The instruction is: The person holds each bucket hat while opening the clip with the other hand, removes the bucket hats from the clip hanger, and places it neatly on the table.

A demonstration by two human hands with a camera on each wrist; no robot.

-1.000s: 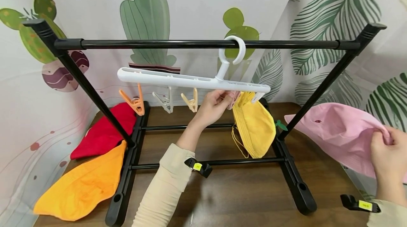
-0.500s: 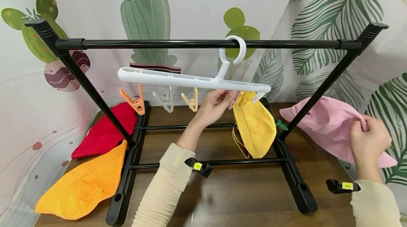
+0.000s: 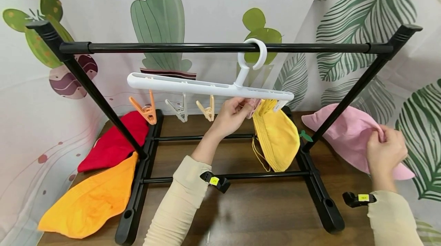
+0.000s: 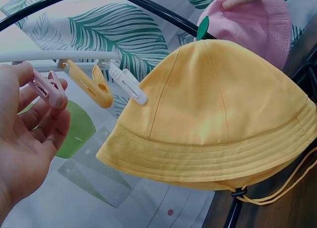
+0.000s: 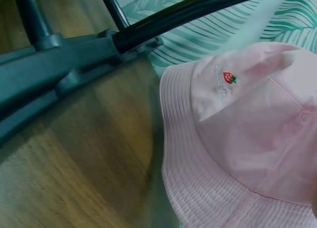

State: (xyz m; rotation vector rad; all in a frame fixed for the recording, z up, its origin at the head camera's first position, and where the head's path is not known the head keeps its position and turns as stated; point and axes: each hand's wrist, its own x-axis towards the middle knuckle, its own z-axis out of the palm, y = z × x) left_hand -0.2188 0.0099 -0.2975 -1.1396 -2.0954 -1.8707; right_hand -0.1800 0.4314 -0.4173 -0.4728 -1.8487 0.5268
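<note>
A white hanger (image 3: 193, 87) hangs from the rack's top bar, with a row of clips under it. My left hand (image 3: 232, 117) pinches a pink clip (image 4: 49, 89) near the hanger's right half. A yellow bucket hat (image 3: 277, 142) with a green sprout hangs beside that hand; a white clip (image 4: 130, 84) meets its edge in the left wrist view, next to a yellow clip (image 4: 89, 84). My right hand (image 3: 386, 152) grips a pink bucket hat (image 3: 349, 135) by its fabric, beyond the rack's right leg. A small strawberry (image 5: 229, 78) is embroidered on it.
The black rack (image 3: 172, 48) stands on a brown wooden table (image 3: 262, 207), its right post between the pink and yellow hats. At left lie a red hat (image 3: 115, 142) and an orange hat (image 3: 91, 196). An orange clip (image 3: 148, 112) hangs at the hanger's left end.
My right hand has moved left with the pink hat, bringing it behind the rack's right post. The left hand has kept its place at the pink clip.
</note>
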